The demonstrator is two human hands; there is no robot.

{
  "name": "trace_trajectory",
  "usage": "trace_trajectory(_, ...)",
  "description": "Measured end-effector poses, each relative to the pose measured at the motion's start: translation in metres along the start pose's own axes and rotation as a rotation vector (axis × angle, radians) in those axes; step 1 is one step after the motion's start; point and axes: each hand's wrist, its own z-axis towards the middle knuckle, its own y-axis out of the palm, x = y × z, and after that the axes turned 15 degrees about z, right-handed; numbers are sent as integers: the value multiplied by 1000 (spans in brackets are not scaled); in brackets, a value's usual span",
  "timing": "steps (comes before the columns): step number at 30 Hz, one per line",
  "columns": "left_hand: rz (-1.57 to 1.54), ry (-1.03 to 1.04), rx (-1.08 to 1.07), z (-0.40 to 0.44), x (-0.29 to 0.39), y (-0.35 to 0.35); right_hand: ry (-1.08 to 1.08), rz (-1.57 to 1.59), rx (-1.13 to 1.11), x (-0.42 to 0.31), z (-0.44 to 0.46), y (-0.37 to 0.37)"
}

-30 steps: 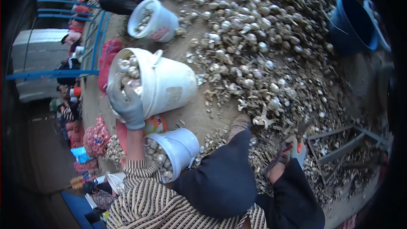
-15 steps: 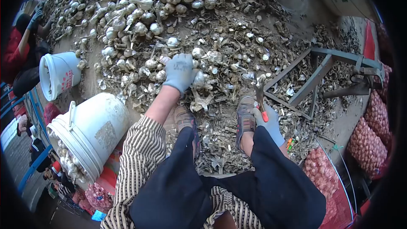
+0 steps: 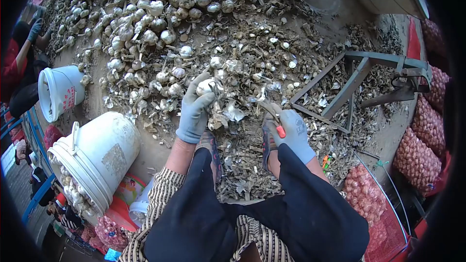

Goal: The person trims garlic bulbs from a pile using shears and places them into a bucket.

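My left hand (image 3: 192, 112), in a grey-white work glove, is closed round a garlic bulb (image 3: 206, 87), raised just above the litter between my feet. In my right hand (image 3: 295, 133), gloved alike, is a pair of pruning shears (image 3: 269, 109) with a red grip; the blades point up and left toward the bulb, apart from it. Part of the handles is hidden by the glove. Beyond my hands a heap of garlic bulbs with dry stems (image 3: 150, 34) spreads over the ground. Cut stems and dry skins (image 3: 245, 165) lie around my shoes.
A large white bucket (image 3: 109, 148) lies tipped at left, garlic in its mouth; a smaller bucket (image 3: 68, 90) is beyond it. A metal frame (image 3: 357, 87) stands at right near filled net sacks (image 3: 417, 157). Another person's gloved hand (image 3: 35, 30) is at far left.
My left hand has come up from the heap with a garlic bulb and turned its fingers upward. My right hand has moved left and up with the shears, closer to the left hand.
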Motion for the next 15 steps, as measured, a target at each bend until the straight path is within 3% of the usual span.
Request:
trace_trajectory(3, -338, -194, 40, -2, -12, 14, -38, -124, -42, 1, 5, 4)
trace_trajectory(4, -417, -234, -52, 2, -12, 19, -37, -129, -44, 2, 6, 5)
trace_trajectory(7, -356, -350, 10, 3, -17, 28, -81, -137, -28, -1, 12, 11)
trace_trajectory(15, -73, -251, 55, -4, -26, 56, -79, -131, -93, -7, 26, 18)
